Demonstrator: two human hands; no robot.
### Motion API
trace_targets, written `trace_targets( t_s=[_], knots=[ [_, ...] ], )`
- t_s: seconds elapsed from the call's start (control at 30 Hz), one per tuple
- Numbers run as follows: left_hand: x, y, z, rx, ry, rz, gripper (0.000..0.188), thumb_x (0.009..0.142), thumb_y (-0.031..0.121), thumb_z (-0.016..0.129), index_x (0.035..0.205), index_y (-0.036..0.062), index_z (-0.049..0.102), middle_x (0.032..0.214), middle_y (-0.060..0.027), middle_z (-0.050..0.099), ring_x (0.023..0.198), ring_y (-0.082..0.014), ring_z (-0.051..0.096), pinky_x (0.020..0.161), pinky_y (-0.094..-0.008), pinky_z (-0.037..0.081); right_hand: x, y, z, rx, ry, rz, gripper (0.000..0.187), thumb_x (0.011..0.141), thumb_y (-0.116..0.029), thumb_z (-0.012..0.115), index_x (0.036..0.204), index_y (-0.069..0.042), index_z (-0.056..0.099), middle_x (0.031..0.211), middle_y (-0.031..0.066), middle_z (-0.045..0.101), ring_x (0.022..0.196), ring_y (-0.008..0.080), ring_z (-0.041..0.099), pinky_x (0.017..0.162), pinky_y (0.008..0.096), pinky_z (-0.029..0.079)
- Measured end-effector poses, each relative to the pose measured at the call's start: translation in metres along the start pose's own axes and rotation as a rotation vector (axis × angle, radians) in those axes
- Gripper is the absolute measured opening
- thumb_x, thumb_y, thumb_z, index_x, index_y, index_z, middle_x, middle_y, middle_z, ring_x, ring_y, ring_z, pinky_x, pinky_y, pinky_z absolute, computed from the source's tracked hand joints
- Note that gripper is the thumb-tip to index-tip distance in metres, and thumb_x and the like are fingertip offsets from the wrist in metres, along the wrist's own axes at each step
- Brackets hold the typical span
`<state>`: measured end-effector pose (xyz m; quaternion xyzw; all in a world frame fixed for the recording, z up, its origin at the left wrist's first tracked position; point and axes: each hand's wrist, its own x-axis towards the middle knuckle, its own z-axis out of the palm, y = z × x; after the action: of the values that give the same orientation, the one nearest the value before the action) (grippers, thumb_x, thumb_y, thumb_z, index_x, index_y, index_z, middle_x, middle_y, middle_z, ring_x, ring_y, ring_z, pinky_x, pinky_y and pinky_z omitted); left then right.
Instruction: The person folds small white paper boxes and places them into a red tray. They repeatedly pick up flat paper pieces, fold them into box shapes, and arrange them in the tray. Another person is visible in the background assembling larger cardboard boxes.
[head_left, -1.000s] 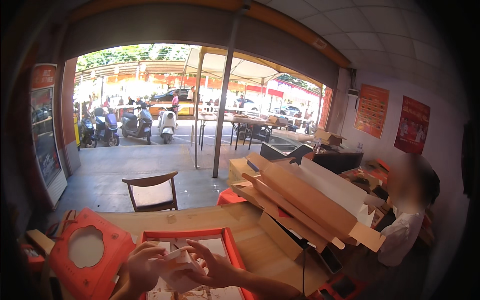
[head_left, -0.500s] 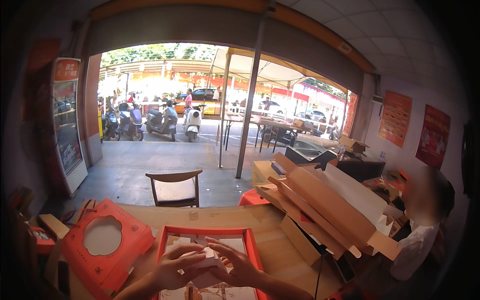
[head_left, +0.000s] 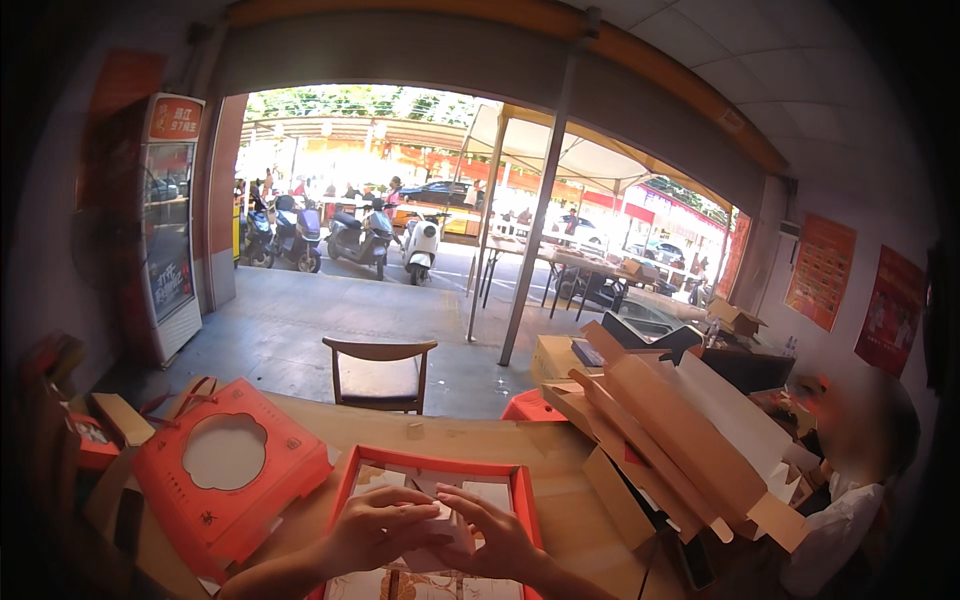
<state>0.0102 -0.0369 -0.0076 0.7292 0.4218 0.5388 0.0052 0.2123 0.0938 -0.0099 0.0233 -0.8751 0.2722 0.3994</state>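
Observation:
Between my two hands is a small white box, raised over an open red gift box. My left hand closes on its left side, fingers bent across the top. From the right, my right hand grips it, fingertips almost meeting the left ones. Under and around my hands, several similar small white boxes with a printed pattern fill the gift box. My fingers hide part of the held box. To the left, a red lid with a flower-shaped window lies on the wooden table.
Long brown cardboard cartons are heaped on the table's right side. Beyond the far edge stands a wooden chair. A person in white is at the far right. More opened cartons lie at the left, and a drinks fridge stands by the wall.
The view has turned slightly left, so the scene sits further right. Both hands stay on the small white box, their fingers slightly shifted over its top.

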Motion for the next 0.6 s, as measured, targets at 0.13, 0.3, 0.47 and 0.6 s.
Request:
trace_targets(
  t_s=[0.13,0.3,0.47,0.6],
  knots=[
    [0.000,0.003,0.004,-0.072,0.060,-0.068,0.036,0.088,0.007,0.087,0.123,0.0100,0.079,0.113,-0.0132,0.076,0.098,-0.0273,0.076,0.076,-0.0382,0.061,-0.001,0.007,0.004,0.019,0.021,-0.022,0.079,0.079,-0.024,0.093,0.149,-0.013,0.057,0.150,0.0169,0.063,0.121,0.0364,0.072,0.091,0.0439,0.066],
    [-0.003,-0.001,0.005,-0.122,0.083,-0.106,0.030,0.085,0.006,0.087,0.115,0.0090,0.081,0.111,-0.0130,0.076,0.096,-0.0270,0.075,0.075,-0.0370,0.060,-0.003,0.007,0.006,0.029,0.035,-0.001,0.077,0.078,-0.026,0.096,0.142,-0.010,0.056,0.146,0.0200,0.064,0.120,0.0355,0.073,0.087,0.0404,0.066],
    [-0.002,-0.009,0.003,-0.134,0.026,-0.127,0.034,0.093,0.003,0.077,0.126,0.0088,0.077,0.118,-0.0158,0.072,0.101,-0.0273,0.073,0.079,-0.0384,0.060,-0.003,0.016,0.007,0.163,0.043,0.109,0.088,0.074,-0.023,0.101,0.145,-0.004,0.052,0.153,0.0220,0.056,0.127,0.0309,0.069,0.085,0.0383,0.067],
    [-0.002,-0.006,0.002,-0.182,-0.010,-0.159,0.038,0.095,-0.006,0.067,0.131,0.0043,0.074,0.124,-0.0188,0.068,0.095,-0.0227,0.075,0.076,-0.0336,0.063,-0.002,0.010,0.006,0.286,0.019,0.264,0.088,0.077,-0.025,0.099,0.147,-0.005,0.051,0.150,0.0210,0.058,0.120,0.0310,0.072,0.083,0.0403,0.067]
  ],
)
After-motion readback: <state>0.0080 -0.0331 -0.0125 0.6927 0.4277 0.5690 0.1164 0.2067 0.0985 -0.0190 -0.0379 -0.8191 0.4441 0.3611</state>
